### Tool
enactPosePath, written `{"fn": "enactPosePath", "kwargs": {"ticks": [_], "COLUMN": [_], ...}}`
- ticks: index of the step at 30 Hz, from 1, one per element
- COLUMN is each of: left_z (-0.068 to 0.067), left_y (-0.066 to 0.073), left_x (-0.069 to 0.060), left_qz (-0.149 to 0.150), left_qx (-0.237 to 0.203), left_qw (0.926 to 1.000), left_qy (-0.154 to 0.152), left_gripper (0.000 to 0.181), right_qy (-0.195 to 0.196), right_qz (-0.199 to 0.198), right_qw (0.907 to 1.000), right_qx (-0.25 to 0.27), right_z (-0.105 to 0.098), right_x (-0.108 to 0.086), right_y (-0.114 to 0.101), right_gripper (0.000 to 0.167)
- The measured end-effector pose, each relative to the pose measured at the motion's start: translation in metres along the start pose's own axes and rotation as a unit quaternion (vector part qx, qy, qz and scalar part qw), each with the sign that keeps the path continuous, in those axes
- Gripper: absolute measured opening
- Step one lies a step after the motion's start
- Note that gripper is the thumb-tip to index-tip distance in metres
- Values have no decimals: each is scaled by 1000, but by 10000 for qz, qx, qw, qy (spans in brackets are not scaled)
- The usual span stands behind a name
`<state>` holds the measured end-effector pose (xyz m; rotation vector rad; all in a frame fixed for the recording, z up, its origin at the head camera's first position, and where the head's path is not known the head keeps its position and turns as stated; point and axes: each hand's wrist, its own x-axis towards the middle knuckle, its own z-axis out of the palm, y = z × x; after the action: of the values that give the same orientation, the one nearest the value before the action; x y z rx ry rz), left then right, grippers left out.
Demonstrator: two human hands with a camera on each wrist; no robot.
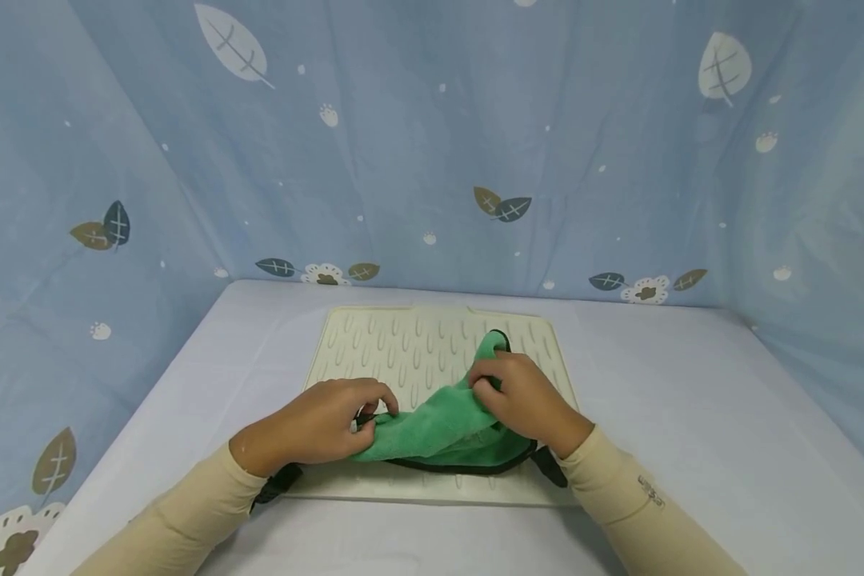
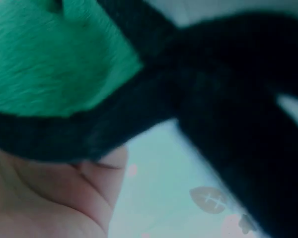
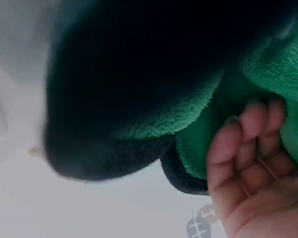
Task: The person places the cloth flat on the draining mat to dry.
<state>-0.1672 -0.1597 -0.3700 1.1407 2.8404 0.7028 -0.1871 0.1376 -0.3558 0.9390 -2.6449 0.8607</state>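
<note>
You have a towel [image 1: 439, 424] of soft, matt cloth in the lower middle of the head frame; both wrist views show you its fuzzy, rough pile. Its dark edging [image 1: 461, 470] looks like flat, matt fabric, smoother than the pile. Beneath, you see a mat [image 1: 374, 360] that looks like matt plastic or rubber, textured with elongated raised marks. The white table cover [image 1: 648, 384] looks smooth and matt. Behind, your curtain [image 1: 403, 144] is softly creased, printed fabric. Your sleeves [image 1: 194, 504], lower left and right, are smooth, matt, close-fitting cloth.
</note>
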Motion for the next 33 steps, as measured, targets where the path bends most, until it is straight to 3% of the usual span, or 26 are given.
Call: {"fn": "enactPosePath", "kwargs": {"ticks": [7, 10, 13, 18, 22, 27, 30, 33], "left_z": [-2, -3, -4, -4, -3, -2, -2, -1], "left_y": [-2, -3, -4, -4, -4, -5, -6, -7], "left_x": [1, 2, 2, 1, 1, 1, 1, 0], "left_qz": [575, 856, 934, 458, -62, -488, -573, -613], "left_qx": [-170, -299, -352, -115, 29, 41, 99, 112], "left_qw": [9932, 9864, 9842, 9941, 9990, 9988, 9983, 9977], "left_qy": [1002, 1375, 1461, 974, 443, 40, -93, -280], "left_gripper": [29, 32, 32, 24, 14, 10, 8, 8], "right_qy": [401, 325, 29, -496, -690, -321, 90, 185], "right_qz": [29, 101, 261, 447, 650, 882, 1073, 1331], "right_qw": [9990, 9992, 9994, 9976, 9954, 9955, 9938, 9903], "right_qx": [191, 232, 230, 161, 153, -143, -277, -351], "right_z": [-4, -4, -2, 0, 0, 1, 0, 0], "right_x": [1, 2, 2, 3, 3, 3, 4, 3], "right_y": [-3, -4, -1, 2, 4, 6, 7, 9], "right_gripper": [27, 25, 23, 22, 36, 50, 52, 54]}}
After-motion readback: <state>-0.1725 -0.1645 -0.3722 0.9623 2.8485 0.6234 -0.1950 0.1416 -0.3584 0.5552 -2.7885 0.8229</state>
